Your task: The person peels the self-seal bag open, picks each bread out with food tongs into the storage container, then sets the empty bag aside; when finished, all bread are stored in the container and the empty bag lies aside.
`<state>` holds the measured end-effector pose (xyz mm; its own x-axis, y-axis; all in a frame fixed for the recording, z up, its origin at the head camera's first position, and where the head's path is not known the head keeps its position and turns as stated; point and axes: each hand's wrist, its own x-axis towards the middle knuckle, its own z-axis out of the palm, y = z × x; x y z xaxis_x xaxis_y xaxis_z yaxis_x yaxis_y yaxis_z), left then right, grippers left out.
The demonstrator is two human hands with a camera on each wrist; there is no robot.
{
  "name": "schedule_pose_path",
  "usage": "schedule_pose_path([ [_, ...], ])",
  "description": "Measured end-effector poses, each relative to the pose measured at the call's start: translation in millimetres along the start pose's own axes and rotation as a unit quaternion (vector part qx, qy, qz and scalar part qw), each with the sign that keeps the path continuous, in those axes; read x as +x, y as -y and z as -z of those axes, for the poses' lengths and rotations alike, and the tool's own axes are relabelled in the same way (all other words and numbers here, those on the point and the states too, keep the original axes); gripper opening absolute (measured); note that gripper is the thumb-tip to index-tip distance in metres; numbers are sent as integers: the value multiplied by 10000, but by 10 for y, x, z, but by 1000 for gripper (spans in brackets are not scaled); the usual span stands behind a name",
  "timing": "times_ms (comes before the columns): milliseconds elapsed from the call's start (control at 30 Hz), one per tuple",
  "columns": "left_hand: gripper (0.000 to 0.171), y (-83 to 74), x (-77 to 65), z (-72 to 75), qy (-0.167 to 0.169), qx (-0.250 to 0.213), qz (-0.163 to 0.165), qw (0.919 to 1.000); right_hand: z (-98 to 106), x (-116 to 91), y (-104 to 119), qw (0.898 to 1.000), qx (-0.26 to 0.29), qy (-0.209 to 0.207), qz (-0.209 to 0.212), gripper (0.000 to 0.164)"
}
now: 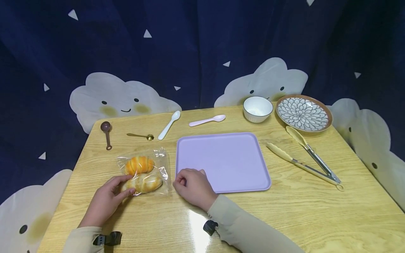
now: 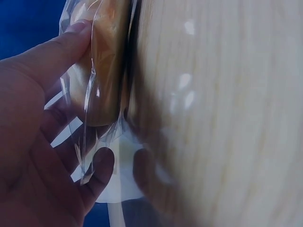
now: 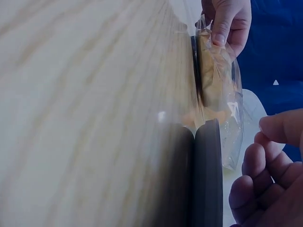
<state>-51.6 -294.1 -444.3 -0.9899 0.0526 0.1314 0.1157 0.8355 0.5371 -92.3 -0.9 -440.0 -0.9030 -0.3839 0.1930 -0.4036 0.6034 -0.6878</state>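
Observation:
A clear plastic bag [image 1: 164,162] holds two bread rolls, an orange ridged one [image 1: 139,165] behind a paler long one [image 1: 146,183]. My left hand [image 1: 109,196] grips the bag's left end at the paler roll, thumb on the near side; the left wrist view shows the thumb [image 2: 57,54] pressing the film. Just right of the bag, my right hand [image 1: 196,188] hovers over the lower left corner of a lilac tray [image 1: 221,161]. Its fingers are loosely curled with nothing between them, apart from the bag in the right wrist view.
Behind the bag lie a brown scoop [image 1: 107,135], a small gold spoon [image 1: 140,136] and a white spoon [image 1: 169,125]. A pink spoon [image 1: 207,121] lies behind the tray. Rightward are a white bowl [image 1: 257,109], a flower-patterned plate [image 1: 303,114] and tongs [image 1: 311,160] with spread arms.

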Motion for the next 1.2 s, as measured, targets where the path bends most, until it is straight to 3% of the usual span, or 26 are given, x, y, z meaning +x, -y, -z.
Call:
schedule_pose_path([
  [600, 42, 33, 3, 6, 99, -58, 66, 9999, 64, -51, -52, 9991, 270, 303, -106, 17],
  [967, 41, 39, 1, 3, 42, -99, -3, 9999, 80, 96, -19, 9998, 126, 148, 96, 11],
  [1200, 42, 38, -3, 1, 65, -221, -10, 9997, 33, 217, 38, 9996, -24, 262, 139, 9],
])
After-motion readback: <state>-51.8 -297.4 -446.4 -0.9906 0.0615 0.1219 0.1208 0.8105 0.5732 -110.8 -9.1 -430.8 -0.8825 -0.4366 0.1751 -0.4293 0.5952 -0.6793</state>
